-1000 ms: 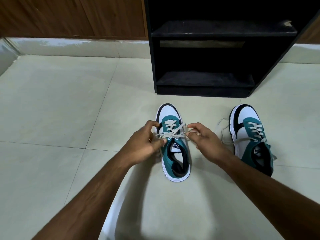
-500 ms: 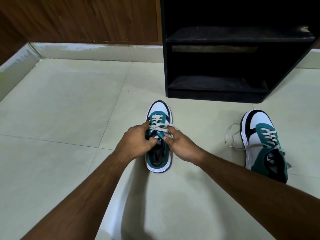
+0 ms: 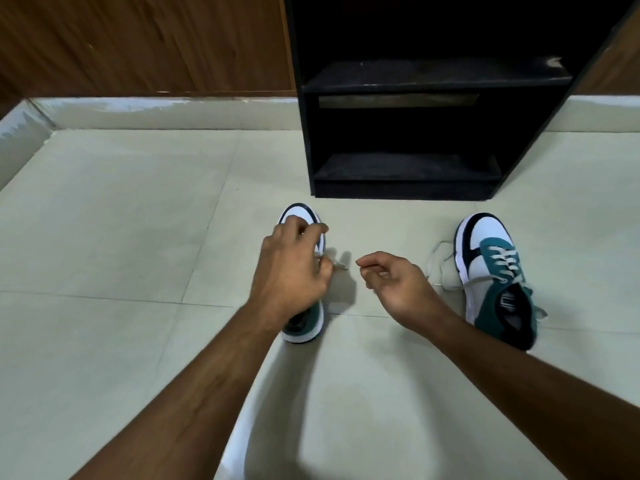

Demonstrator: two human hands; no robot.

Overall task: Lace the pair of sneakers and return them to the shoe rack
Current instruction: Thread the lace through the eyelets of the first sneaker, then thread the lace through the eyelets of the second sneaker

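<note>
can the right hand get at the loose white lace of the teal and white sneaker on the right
Probably yes: the right hand hangs empty just left of that sneaker, and its loose white lace lies on bare floor tile between them, nothing covering it.

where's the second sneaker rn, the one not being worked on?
On the floor at the right of the head view: the right sneaker sits beyond the right hand, just in front of the shoe rack.
</note>
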